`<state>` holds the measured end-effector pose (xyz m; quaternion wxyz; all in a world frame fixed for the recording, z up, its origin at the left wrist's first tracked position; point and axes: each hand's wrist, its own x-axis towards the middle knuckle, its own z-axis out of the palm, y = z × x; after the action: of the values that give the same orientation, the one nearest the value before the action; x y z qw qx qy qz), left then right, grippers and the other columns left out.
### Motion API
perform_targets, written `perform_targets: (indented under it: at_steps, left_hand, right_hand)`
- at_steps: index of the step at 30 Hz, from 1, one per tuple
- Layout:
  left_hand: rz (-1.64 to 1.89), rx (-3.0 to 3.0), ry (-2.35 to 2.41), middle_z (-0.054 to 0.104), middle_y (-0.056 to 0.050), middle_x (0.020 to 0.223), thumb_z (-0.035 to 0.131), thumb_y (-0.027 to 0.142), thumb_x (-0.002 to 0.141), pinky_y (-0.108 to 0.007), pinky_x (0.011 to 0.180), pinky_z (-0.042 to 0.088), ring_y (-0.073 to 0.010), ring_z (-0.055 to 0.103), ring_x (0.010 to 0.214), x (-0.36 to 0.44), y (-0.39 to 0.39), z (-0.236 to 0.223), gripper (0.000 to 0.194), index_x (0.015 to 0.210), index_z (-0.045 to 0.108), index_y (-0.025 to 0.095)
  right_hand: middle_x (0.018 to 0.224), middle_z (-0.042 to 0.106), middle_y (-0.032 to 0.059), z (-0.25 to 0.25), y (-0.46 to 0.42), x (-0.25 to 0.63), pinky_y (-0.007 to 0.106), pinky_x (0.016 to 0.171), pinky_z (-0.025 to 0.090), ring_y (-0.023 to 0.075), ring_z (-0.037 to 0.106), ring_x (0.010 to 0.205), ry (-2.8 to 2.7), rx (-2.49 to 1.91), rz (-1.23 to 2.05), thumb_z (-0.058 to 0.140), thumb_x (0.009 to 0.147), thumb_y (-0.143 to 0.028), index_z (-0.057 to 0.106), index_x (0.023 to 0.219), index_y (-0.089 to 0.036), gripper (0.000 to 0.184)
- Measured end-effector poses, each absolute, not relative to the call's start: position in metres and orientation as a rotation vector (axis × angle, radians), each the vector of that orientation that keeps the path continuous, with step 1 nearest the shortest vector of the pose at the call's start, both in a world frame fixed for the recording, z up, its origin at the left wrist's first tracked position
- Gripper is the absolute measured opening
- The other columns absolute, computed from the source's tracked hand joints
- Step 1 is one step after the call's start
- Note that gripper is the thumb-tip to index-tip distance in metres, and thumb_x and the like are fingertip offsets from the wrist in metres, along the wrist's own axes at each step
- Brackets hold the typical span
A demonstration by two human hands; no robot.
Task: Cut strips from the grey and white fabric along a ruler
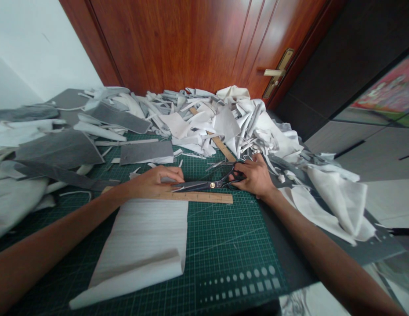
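Head view: L hand (156, 183) sits curled on the wooden ruler (197, 197) near its L end, by the far edge of the white fabric sheet (138, 237); can't tell if it's gripping anything or just pressing down. R hand (253, 176) is closed around the bows of the black scissors (204, 185), blades pointing L, tips just beside L hand, lying along the ruler's far side. Both are around mid-mat on the green cutting mat (224, 232), fabric sheet hanging toward its near edge. Along the far edge, a big scrap pile (204, 118) of white offcuts w/ a 2nd ruler (220, 145) poking out. Grey felt pieces (146, 152) lie at the far L corner, more white offcuts (332, 206) off the R edge. Behind everything, a wooden door (178, 39) w/ lever handle (273, 72).
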<state>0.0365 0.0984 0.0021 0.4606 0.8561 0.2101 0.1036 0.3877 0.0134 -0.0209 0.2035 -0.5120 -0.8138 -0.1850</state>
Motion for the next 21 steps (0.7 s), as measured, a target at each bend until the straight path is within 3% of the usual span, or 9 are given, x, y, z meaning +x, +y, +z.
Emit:
perform_targets:
  at_steps: [21]
  left_hand:
    - [0.261, 2.099, 0.51, 0.067, -0.006, 0.09, 0.067, 0.053, 0.102, -0.029, 0.083, 0.043, -0.0184, 0.059, 0.086, 0.0367, 0.1001, 0.001, 0.042, 0.09, 0.081, 0.015]
  right_hand:
    - [0.062, 0.064, -0.0021, -0.0211, 0.0134, 0.3899, 0.041, 0.086, 0.034, 0.0192, 0.055, 0.06, -2.279, -1.437, -0.507, 0.061, 0.095, -0.045, 0.064, 0.071, -0.026, 0.03]
